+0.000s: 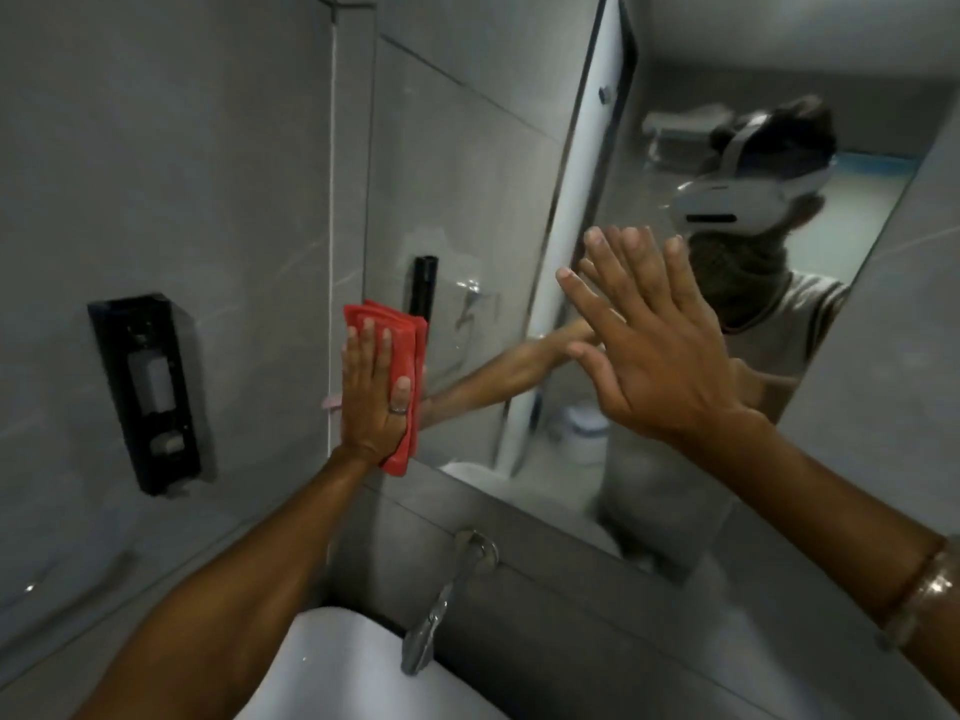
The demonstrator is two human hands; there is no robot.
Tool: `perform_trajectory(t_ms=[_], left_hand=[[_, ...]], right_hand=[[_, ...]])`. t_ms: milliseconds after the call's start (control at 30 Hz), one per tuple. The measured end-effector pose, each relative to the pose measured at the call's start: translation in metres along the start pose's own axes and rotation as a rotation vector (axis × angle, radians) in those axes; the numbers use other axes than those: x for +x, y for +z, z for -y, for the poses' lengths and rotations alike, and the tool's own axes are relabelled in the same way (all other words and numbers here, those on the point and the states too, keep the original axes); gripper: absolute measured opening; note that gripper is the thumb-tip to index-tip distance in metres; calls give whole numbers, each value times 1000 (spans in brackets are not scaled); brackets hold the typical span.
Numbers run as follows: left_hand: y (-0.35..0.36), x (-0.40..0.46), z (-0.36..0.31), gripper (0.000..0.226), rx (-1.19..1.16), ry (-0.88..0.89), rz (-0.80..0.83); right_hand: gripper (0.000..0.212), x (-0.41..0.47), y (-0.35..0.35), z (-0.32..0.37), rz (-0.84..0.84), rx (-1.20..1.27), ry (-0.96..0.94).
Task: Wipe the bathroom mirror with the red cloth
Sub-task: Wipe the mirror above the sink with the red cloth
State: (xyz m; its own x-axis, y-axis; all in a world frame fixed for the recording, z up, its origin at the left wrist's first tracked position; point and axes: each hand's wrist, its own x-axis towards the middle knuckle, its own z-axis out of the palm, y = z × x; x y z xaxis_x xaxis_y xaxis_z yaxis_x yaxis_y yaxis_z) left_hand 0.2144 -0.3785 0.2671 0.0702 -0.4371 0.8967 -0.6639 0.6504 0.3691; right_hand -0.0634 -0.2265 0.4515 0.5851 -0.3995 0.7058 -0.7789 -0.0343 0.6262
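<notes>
Down at the bottom edge, closest to us, sits the white sink (332, 667), with a chrome tap (441, 605) coming out of the grey wall just above its rim. Both forearms reach up from there toward the mirror (467, 200). Over on the mirror's left edge, near its lower left corner, the left hand (376, 402) lies flat, fingers straight and close together, a ring on one of them, palm pressing the folded red cloth (402, 356) against the glass. Cloth peeks out above the fingertips and along the hand's right side, and its lower end pokes past the heel of the palm. Right hand (649, 345) is up too, nearer the mirror's middle, fingers spread wide and holding nothing; whether it touches the glass I cannot tell. A bangle (919, 589) shows on that wrist. On the grey tiled wall left of the mirror hangs a black soap dispenser (148, 392), well apart from the cloth.
</notes>
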Motion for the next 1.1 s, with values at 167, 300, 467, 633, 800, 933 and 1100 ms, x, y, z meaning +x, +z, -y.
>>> perform_trajectory(t_ms=[167, 300, 467, 633, 800, 933, 1100], left_hand=[[34, -25, -61, 72, -18, -121, -27], [71, -60, -139, 78, 55, -33, -82], [109, -92, -251, 68, -20, 60, -101], [124, -108, -313, 66, -84, 159, -30], [111, -93, -283, 73, -19, 419, 77], [82, -25, -246, 72, 27, 703, 143], [28, 100, -220, 65, 82, 508, 59]], right_hand=[[67, -39, -10, -23, 30, -16, 28], [63, -68, -23, -48, 44, -18, 100], [62, -108, -44, -79, 50, -78, 136], [66, -143, -63, -105, 156, -147, 182], [66, -138, -68, -112, 158, -142, 129], [66, -107, -65, -111, 66, -120, 105], [64, -56, -61, -110, -27, -102, 118]])
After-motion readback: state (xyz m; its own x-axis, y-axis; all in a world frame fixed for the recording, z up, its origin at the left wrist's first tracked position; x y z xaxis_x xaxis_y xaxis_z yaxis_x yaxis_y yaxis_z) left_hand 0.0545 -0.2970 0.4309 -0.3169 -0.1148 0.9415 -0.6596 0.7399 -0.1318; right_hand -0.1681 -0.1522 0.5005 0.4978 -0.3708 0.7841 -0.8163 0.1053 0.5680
